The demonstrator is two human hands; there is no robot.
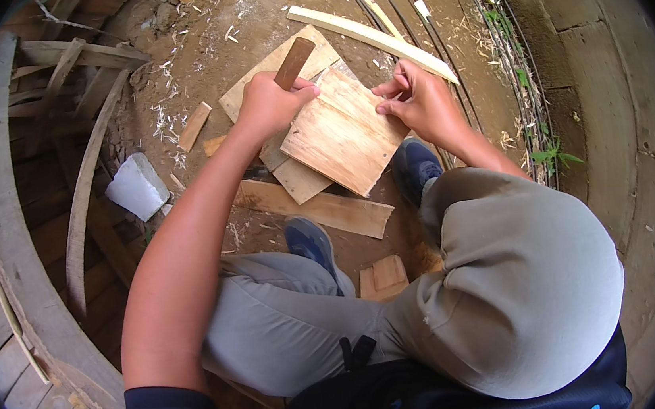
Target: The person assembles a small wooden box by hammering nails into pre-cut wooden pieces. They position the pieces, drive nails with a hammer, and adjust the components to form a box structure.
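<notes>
My left hand (pixel 269 105) is closed around a brown wooden handle (pixel 293 63), whose flat end sticks up above the fist; its other end is hidden. The thumb points along a square plywood board (pixel 344 135) lying tilted in front of me. At the board's right edge, my right hand (pixel 416 99) is curled with thumb and fingers close together; whatever is between them is too small or hidden to name. Beneath the square board lie other pale wooden boards (pixel 301 182), partly covered.
A long pale wood strip (pixel 374 40) lies beyond the boards, near black cables (pixel 438 41). A plank (pixel 328 208) rests by my shoes, with a wood block (pixel 383 277) nearer. To the left are a whitish stone block (pixel 136 188) and a wooden frame (pixel 4 206). A wall (pixel 595 96) rises at right.
</notes>
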